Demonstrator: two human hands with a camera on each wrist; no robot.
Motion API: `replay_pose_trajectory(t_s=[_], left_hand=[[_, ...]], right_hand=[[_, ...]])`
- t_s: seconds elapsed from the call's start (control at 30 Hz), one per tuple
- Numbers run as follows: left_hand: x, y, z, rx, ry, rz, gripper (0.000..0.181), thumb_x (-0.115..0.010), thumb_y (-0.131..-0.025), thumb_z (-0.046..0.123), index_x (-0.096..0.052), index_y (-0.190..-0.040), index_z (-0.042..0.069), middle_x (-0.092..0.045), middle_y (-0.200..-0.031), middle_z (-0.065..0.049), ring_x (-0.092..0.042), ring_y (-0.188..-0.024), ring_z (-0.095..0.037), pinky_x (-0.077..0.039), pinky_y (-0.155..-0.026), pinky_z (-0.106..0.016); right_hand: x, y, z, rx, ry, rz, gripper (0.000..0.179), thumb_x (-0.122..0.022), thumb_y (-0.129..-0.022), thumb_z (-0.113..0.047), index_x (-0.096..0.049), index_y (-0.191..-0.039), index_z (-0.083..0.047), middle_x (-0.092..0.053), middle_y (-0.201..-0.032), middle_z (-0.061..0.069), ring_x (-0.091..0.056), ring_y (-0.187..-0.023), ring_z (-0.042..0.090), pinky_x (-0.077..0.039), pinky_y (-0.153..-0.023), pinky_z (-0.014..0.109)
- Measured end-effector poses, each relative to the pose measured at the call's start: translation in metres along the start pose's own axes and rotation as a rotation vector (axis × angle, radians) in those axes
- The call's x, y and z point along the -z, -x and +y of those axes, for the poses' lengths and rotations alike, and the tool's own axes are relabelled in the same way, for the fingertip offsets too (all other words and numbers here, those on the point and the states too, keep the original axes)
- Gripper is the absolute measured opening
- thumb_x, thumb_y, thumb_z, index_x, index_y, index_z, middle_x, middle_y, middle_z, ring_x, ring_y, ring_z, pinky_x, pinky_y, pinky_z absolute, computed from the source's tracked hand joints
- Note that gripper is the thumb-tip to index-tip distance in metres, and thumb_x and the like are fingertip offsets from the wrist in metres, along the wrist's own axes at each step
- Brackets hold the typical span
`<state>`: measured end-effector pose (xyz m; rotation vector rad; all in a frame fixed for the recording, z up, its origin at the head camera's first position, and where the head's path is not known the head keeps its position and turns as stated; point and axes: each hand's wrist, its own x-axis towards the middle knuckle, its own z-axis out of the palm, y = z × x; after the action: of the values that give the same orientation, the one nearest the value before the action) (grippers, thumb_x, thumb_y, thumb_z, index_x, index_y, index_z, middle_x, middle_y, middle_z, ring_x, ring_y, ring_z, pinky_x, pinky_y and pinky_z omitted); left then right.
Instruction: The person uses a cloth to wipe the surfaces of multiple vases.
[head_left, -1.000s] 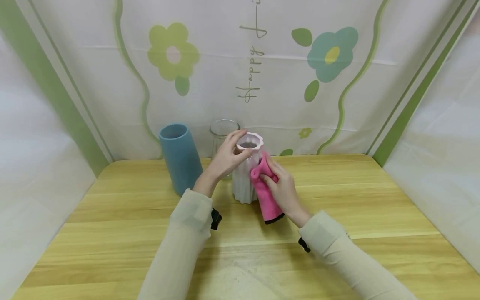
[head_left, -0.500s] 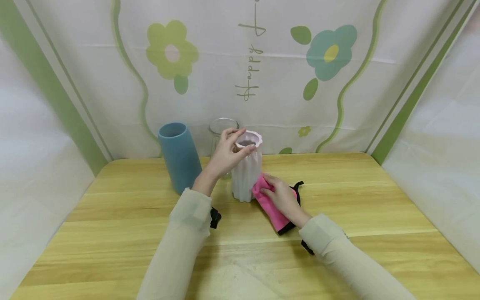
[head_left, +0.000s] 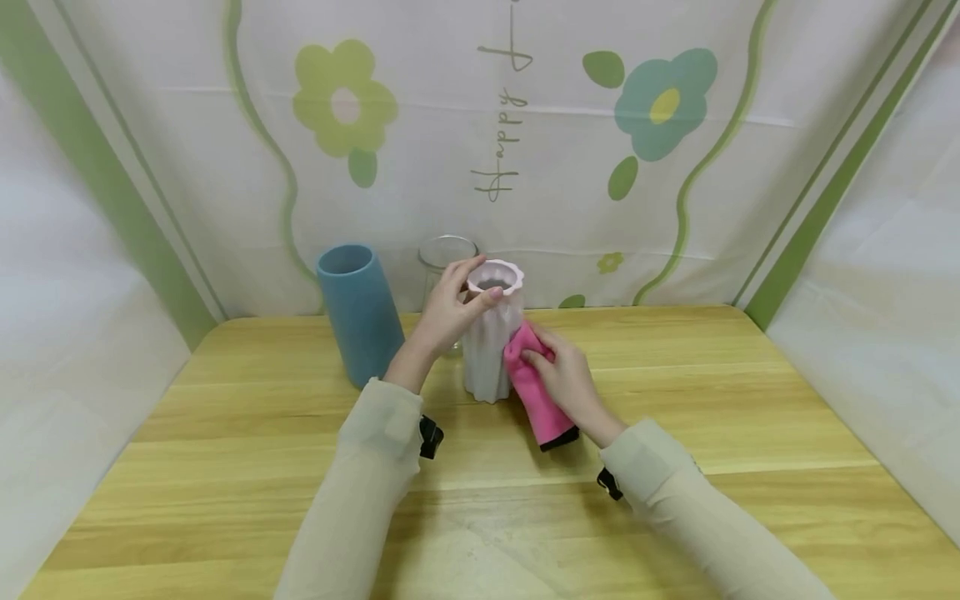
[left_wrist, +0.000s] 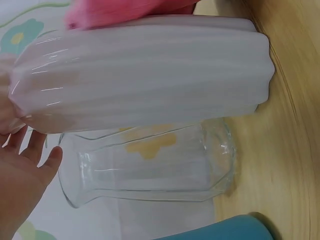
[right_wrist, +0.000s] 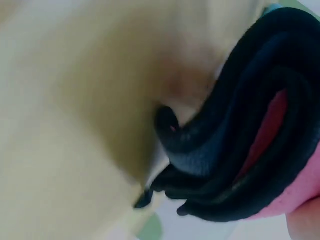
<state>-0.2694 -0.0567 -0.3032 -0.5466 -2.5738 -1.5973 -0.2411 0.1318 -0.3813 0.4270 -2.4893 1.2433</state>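
Note:
A white fluted vase (head_left: pixel 487 358) with a scalloped pinkish rim stands upright on the wooden table. My left hand (head_left: pixel 447 314) grips it by the rim, thumb on the near side and fingers at the far left edge. Pinched in my right hand (head_left: pixel 568 373) is a folded pink cloth (head_left: pixel 536 392) with black edging, lying against the vase's right side. In the left wrist view the pink cloth (left_wrist: pixel 115 11) overlaps the side of the vase (left_wrist: pixel 145 75). The cloth's folded black edge (right_wrist: pixel 240 165) fills much of the right wrist view.
Just behind the white vase is a clear glass vase (head_left: pixel 447 250), partly hidden by the left hand. A tall blue vase (head_left: pixel 360 321) stands to the left, close to the left forearm. A printed white curtain (head_left: pixel 555 208) hangs at the table's back edge.
Down the vase's right side the cloth and right hand first moved lower, then came partway back up. The left hand stays at the rim.

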Motion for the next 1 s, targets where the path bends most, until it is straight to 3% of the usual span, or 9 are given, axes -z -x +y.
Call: replay_pose_trajectory(t_s=[0.13,0.3,0.67,0.83,1.0], left_hand=[[0.001,-0.002,0.0,0.003,0.037,-0.02,0.065,-0.055,-0.095,0.034,-0.03,-0.15,0.012,-0.03,-0.151,-0.011,-0.037,-0.137,-0.03,-0.034,-0.113,-0.044],[0.0,-0.002,-0.002,0.009,0.095,-0.049,0.065,-0.051,-0.096,0.033,-0.026,-0.151,0.012,-0.026,-0.153,-0.013,-0.035,-0.138,-0.031,-0.034,-0.113,-0.046],[-0.002,-0.004,-0.005,-0.006,0.096,-0.059,0.066,-0.048,-0.096,0.034,-0.023,-0.152,0.012,-0.024,-0.154,-0.014,-0.035,-0.137,-0.031,-0.034,-0.112,-0.047],[-0.002,-0.004,-0.005,0.0,0.096,-0.072,0.066,-0.048,-0.096,0.035,-0.021,-0.153,0.013,-0.021,-0.155,-0.013,-0.031,-0.14,-0.031,-0.031,-0.114,-0.047],[-0.001,-0.003,-0.004,0.02,0.087,-0.063,0.068,-0.052,-0.095,0.037,-0.022,-0.152,0.014,-0.022,-0.156,-0.01,-0.031,-0.141,-0.029,-0.028,-0.116,-0.045]], right_hand=[[0.006,-0.01,-0.015,0.056,-0.075,0.083,0.046,-0.064,-0.089,-0.003,-0.053,-0.134,-0.001,-0.06,-0.129,0.02,-0.064,-0.108,0.032,-0.055,-0.086,0.039],[0.012,-0.019,-0.029,0.116,-0.107,0.133,0.048,-0.064,-0.088,-0.003,-0.054,-0.134,-0.005,-0.057,-0.135,0.016,-0.056,-0.123,0.03,-0.049,-0.098,0.036],[0.007,-0.011,-0.016,0.04,-0.151,0.072,0.05,-0.066,-0.085,0.002,-0.052,-0.133,0.0,-0.056,-0.134,0.022,-0.06,-0.116,0.034,-0.054,-0.087,0.035],[-0.001,-0.003,-0.002,0.044,-0.145,0.065,0.048,-0.067,-0.084,0.003,-0.054,-0.13,0.003,-0.057,-0.132,0.022,-0.058,-0.119,0.034,-0.052,-0.091,0.038],[-0.008,0.004,0.01,0.017,-0.088,-0.006,0.047,-0.067,-0.085,0.001,-0.054,-0.13,0.006,-0.057,-0.131,0.024,-0.057,-0.121,0.036,-0.05,-0.095,0.039]])
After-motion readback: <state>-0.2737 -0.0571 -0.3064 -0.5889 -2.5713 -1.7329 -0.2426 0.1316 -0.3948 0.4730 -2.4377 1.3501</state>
